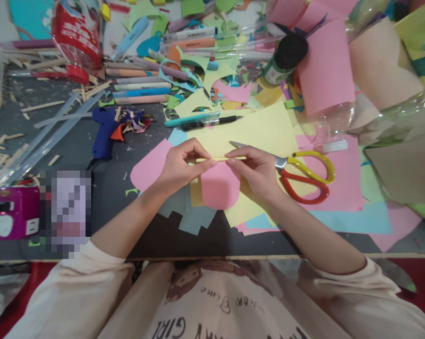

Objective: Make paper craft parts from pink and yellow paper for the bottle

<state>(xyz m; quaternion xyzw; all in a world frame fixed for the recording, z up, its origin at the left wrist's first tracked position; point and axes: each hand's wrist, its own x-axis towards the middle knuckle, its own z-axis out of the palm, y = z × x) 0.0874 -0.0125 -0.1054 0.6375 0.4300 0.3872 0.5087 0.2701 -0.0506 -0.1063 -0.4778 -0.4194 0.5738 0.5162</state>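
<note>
A: What covers the dark surface [92, 160]?
B: Paper scraps, with a blue glue gun [104, 132] at the left.
A: And the hands?
B: The left hand [179, 165] pinches one end of a thin stick [219, 159], the right hand [256, 169] pinches the other, above a pink paper [217, 188]. Scissors [300, 172] lie just right.

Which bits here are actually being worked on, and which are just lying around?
In hand:
left hand and right hand pinching a thin stick
pink paper piece under the stick

Lying about:
scissors
glue gun
black pen
markers
glue bottle
paper scraps
</note>
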